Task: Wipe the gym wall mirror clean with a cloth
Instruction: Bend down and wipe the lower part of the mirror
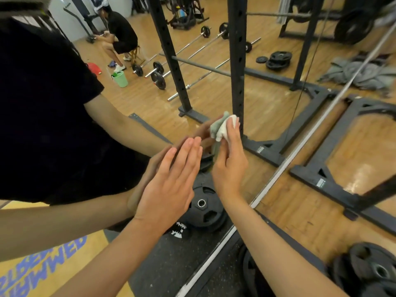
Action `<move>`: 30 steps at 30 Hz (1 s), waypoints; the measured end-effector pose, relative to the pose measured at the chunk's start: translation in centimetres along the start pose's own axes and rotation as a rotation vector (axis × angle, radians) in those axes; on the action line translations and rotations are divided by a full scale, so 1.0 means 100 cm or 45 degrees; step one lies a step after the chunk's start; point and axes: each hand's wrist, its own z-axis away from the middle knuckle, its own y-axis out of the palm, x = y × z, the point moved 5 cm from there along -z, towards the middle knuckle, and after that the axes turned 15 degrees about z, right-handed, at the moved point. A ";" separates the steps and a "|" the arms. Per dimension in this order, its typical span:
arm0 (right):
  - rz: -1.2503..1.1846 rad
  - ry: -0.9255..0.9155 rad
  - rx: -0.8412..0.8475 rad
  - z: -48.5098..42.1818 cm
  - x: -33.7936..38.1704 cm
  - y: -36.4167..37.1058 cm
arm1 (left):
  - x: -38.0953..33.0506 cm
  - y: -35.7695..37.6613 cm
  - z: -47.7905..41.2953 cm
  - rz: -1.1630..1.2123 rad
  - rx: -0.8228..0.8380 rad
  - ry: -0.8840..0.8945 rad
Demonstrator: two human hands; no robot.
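Note:
The wall mirror (214,91) fills the left and upper part of the head view, down to its metal bottom edge running diagonally. My right hand (230,161) holds a small white-and-green cloth (222,127) bunched against the glass near the middle. The cloth and my fingers show doubled in the reflection. My left hand (171,183) lies flat with straight fingers against the mirror, just left of the right hand, meeting its own reflection.
A black power rack base (334,185) stands on the wood floor to the right. Weight plates (372,273) lie at lower right. Reflected in the glass are barbells, a green bucket (120,78), a seated person and another plate (203,206).

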 end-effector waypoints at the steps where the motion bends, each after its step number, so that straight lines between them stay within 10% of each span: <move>1: -0.007 0.051 0.011 0.003 -0.007 -0.001 | 0.000 0.000 0.000 -0.002 -0.008 0.002; 21: 0.019 0.084 0.034 0.005 -0.011 -0.002 | 0.003 -0.004 0.000 0.048 0.023 -0.035; 30: 0.021 -0.403 0.060 -0.029 -0.037 -0.004 | -0.010 -0.016 -0.022 0.229 0.021 -0.199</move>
